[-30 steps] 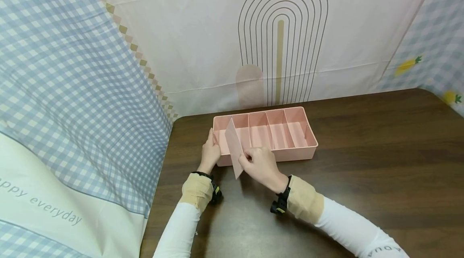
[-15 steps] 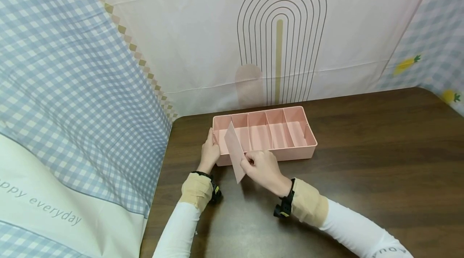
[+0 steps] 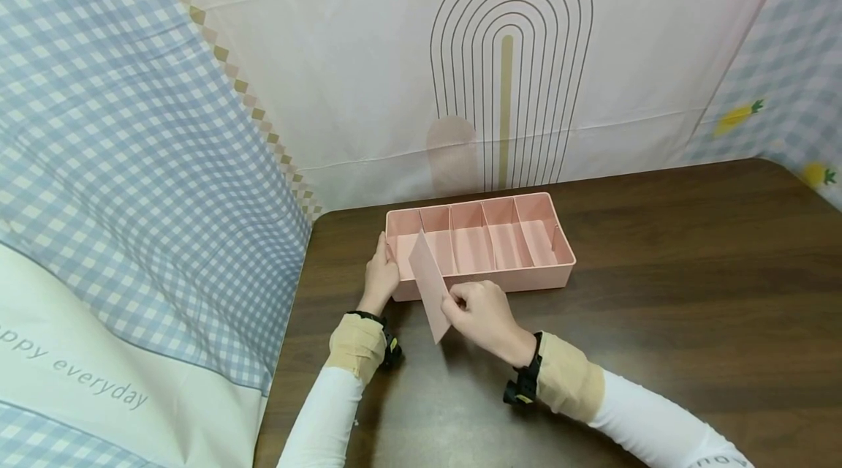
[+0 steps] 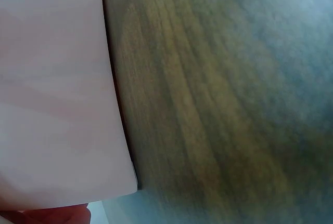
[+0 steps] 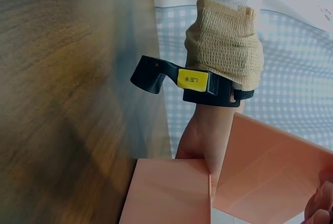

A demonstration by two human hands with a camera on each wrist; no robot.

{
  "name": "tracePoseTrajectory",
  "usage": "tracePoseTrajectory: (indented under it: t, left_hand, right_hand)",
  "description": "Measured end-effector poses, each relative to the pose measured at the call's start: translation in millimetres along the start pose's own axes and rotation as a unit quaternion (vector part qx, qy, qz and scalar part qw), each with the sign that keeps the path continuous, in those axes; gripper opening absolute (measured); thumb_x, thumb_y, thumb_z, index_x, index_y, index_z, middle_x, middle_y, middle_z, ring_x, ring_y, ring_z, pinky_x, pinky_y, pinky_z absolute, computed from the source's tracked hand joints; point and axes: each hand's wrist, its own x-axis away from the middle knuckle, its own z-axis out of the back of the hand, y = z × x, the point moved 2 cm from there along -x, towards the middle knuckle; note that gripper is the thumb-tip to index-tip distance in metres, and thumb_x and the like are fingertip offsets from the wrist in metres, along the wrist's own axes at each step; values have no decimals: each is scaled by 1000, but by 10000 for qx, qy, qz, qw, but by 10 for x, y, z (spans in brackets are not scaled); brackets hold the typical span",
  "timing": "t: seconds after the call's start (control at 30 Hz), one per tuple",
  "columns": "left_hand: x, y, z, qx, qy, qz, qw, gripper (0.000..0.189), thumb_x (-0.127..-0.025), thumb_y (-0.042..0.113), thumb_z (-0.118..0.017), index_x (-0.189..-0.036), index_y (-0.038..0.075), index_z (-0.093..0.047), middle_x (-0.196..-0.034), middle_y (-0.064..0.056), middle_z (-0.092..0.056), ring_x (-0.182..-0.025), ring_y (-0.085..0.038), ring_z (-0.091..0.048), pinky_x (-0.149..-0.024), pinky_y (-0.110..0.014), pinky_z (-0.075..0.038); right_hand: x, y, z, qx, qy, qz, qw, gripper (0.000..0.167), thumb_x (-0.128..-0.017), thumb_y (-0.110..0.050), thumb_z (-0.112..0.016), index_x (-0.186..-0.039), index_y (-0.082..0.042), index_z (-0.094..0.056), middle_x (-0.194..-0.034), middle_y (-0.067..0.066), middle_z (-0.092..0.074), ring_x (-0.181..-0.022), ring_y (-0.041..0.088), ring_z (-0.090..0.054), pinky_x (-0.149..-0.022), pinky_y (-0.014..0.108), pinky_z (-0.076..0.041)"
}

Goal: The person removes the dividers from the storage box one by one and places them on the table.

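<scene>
A long pink divider box [image 3: 536,279] stands on the table, split crosswise into several compartments. My left hand [image 3: 380,279] holds its left end, one finger along the outer side; the other fingers are partly hidden. With curled fingers my right hand [image 3: 483,314] pinches the edge of a thin pink divider panel [image 3: 430,289]. That panel is tilted, raised over the box's front edge at the left, its lower corner sticking out towards me. In the right wrist view the panel [image 5: 270,169] stands clear beside the box wall [image 5: 171,187], with my fingertips [image 5: 320,206] at its edge.
The dark wooden table [image 3: 671,270] stretches right and forward of the box. Behind it hangs a pale patterned cloth [image 3: 368,88]; a blue checked cloth [image 3: 164,183] hangs along the left edge. Each wrist wears a black camera strap [image 3: 522,380].
My right hand has drawn the divider panel towards me and slightly right, away from the box's back wall. The left hand and the box have stayed in place.
</scene>
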Motion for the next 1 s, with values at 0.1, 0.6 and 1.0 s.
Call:
tracePoseTrajectory:
  t: [0.1,0.6,1.0]
  left_hand:
    - [37,57,34,107,-119,86,9998,47,-97,20,-23,-143,11,-16,-142,-14,-29,-129,-29,-31,-105,-44,-26]
    - [54,80,59,113,-237,139,9996,47,-97,19,-23,-143,12,-13,-144,-12,-26,-130,-28,-29,-105,-43,-26]
    - [60,87,63,91,-244,110,9996,47,-97,20,-22,-143,11,-13,-143,-13,-27,-130,-29,-29,-105,-43,-26]
  right_hand:
    - [23,1,5,-14,-23,-18,10000,37,-73,-7,-53,-44,-17,-32,-48,-15,-20,-43,-3,-19,-43,11,-12]
    - [98,1,36,-218,-155,-145,9995,37,-74,-7,-55,-44,-16,-34,-47,-15,-22,-43,-4,-19,-43,11,-14]
    - [161,1,79,-579,-256,-140,9979,38,-74,-4,-55,-44,-15,-34,-46,-14,-22,-43,-5,-17,-44,10,-14]
